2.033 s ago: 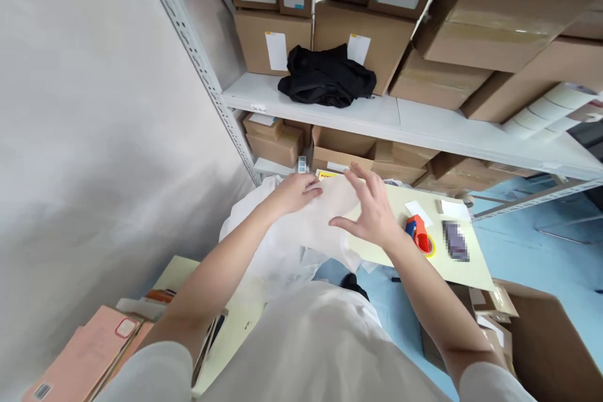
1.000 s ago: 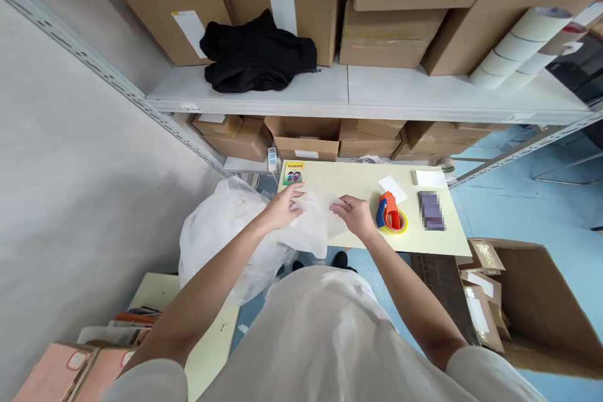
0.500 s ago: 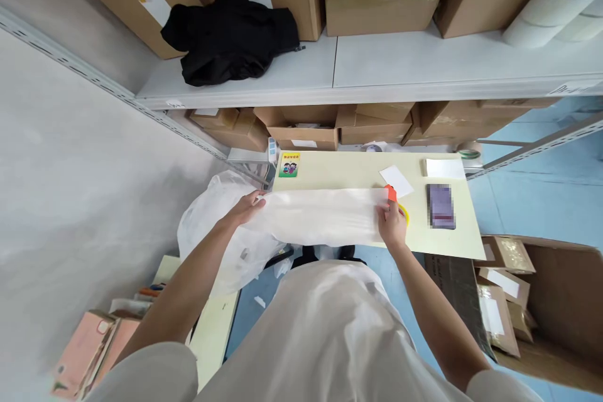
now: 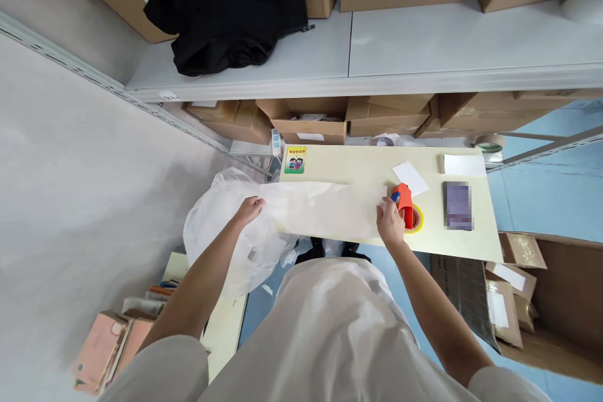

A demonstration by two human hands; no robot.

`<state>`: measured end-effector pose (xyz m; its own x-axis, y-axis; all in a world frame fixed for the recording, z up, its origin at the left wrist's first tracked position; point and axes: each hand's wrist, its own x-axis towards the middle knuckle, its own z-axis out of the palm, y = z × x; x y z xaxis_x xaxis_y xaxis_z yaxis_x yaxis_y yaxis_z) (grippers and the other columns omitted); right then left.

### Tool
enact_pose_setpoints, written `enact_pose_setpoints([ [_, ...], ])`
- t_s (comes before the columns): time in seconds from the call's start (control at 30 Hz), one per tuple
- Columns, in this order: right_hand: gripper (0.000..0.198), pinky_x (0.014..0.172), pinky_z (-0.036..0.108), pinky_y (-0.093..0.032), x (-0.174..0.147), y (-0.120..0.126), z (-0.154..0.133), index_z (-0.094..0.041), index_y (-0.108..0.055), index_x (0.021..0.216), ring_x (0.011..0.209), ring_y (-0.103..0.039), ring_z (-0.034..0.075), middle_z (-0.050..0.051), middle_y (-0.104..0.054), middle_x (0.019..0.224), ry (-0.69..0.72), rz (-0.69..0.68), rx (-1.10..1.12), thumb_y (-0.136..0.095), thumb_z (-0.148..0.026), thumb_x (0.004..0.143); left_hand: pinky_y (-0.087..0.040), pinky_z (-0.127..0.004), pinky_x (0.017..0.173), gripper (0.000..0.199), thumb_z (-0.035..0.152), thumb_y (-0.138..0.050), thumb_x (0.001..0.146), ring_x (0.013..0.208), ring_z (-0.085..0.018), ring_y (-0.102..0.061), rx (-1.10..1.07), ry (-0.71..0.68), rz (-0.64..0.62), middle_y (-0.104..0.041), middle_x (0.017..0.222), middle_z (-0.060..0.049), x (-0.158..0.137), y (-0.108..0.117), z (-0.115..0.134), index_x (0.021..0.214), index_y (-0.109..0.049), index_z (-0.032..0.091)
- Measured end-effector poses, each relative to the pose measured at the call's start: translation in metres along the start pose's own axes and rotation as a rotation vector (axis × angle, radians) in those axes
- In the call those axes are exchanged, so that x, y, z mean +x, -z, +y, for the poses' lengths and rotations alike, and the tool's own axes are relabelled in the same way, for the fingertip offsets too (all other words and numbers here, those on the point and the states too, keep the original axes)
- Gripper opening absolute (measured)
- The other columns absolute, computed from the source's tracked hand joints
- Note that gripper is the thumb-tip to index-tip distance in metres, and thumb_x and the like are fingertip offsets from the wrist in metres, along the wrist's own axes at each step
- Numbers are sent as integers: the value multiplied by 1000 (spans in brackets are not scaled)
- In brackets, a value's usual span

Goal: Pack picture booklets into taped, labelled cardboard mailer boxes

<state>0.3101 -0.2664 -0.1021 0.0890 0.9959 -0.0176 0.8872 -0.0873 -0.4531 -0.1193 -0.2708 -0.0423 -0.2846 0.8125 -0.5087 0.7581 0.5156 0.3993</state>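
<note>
A long strip of thin white sheet (image 4: 325, 207), slightly see-through, is stretched across the front of the pale table (image 4: 348, 160). My left hand (image 4: 249, 210) is closed on its left end, above a big translucent plastic bag (image 4: 226, 226). At the right end, the bent fingers of my right hand (image 4: 391, 221) pinch the strip's edge. Just beyond these fingers lies a red tape dispenser (image 4: 403, 196) with a blue part and a yellow-rimmed roll of tape (image 4: 418, 218). Whether my right fingers touch the dispenser is hard to make out.
A small picture booklet (image 4: 295, 160), a white card (image 4: 411, 177), a stack of white paper (image 4: 464, 164) and a blurred purple item (image 4: 458, 206) lie on the table. Above runs a shelf (image 4: 405, 44) with cartons and a black garment (image 4: 230, 12). An open carton (image 4: 565, 301) of parcels stands right.
The view has shifted slightly. The strip's right end has slipped off the tape dispenser, which now shows more fully beside my right hand. My left hand has closed more tightly.
</note>
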Motion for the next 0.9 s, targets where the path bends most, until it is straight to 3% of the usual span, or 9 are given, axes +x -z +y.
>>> enact_pose_setpoints([
  [0.17, 27, 47, 26, -29, 7, -17, -10, -13, -59, 102, 62, -53, 14, 12, -57, 99, 38, -195, -149, -34, -18, 93, -44, -32, 71, 21, 34, -45, 80, 85, -26, -61, 189, 52, 49, -63, 70, -8, 16, -7, -12, 65, -53, 22],
  [0.3, 32, 50, 26, -36, 7, -32, -10, -13, -57, 109, 64, -54, 14, 12, -55, 104, 27, -247, -158, -33, -9, 89, -46, -39, 76, 21, 32, -43, 85, 95, -31, -61, 281, 109, 60, -66, 91, -14, 19, -14, -12, 87, -61, 20],
  [0.43, 42, 76, 36, -50, 3, -39, -8, -13, -50, 124, 96, -58, 24, 17, -53, 115, 43, -133, -97, -31, -6, 87, -45, -45, 88, 47, 28, -41, 88, 115, -35, -52, 348, 51, 264, -51, 128, -23, 7, -22, 8, 131, -43, 11],
  [0.53, 43, 97, 52, -41, -5, -38, -15, -10, -42, 132, 129, -38, 33, 24, -37, 138, 98, 24, -35, -33, -15, 90, -36, -46, 102, 56, 29, -44, 87, 129, -36, -39, 426, -232, 361, -39, 141, -23, -2, -34, 35, 138, -37, 7],
  [0.63, 48, 105, 56, -34, -15, -40, -30, -11, -33, 139, 142, -18, 33, 23, -19, 151, 222, 4, 53, -34, -23, 92, -27, -41, 111, 46, 28, -40, 90, 136, -29, -33, 446, -529, 137, -41, 142, -17, 2, -58, 64, 133, -46, 13],
  [0.7, 54, 107, 55, -32, -18, -48, -40, -10, -27, 142, 144, -12, 32, 23, -13, 154, 229, -102, 77, -36, -26, 92, -23, -42, 113, 49, 28, -42, 89, 141, -28, -25, 450, -580, -7, -35, 148, -16, 12, -81, 76, 136, -44, 14],
  [0.77, 62, 108, 57, -29, -19, -60, -45, -7, -22, 145, 145, -7, 35, 25, -9, 155, 125, -215, 47, -41, -28, 91, -18, -51, 113, 63, 33, -50, 85, 144, -33, -12, 468, -492, -86, -18, 156, -18, 23, -102, 79, 143, -34, 13],
  [0.83, 69, 108, 58, -27, -19, -71, -40, -6, -18, 147, 144, -5, 38, 27, -8, 155, -4, -307, -6, -47, -30, 88, -16, -62, 109, 83, 44, -56, 80, 144, -40, -2, 480, -318, -137, -2, 157, -20, 30, -120, 72, 148, -22, 13],
  [0.9, 73, 109, 56, -25, -23, -78, -30, -6, -18, 147, 144, -5, 38, 27, -8, 155, -57, -365, -50, -51, -31, 87, -16, -69, 104, 94, 54, -56, 78, 143, -43, 3, 468, -185, -183, 5, 157, -21, 30, -131, 60, 150, -12, 15],
])
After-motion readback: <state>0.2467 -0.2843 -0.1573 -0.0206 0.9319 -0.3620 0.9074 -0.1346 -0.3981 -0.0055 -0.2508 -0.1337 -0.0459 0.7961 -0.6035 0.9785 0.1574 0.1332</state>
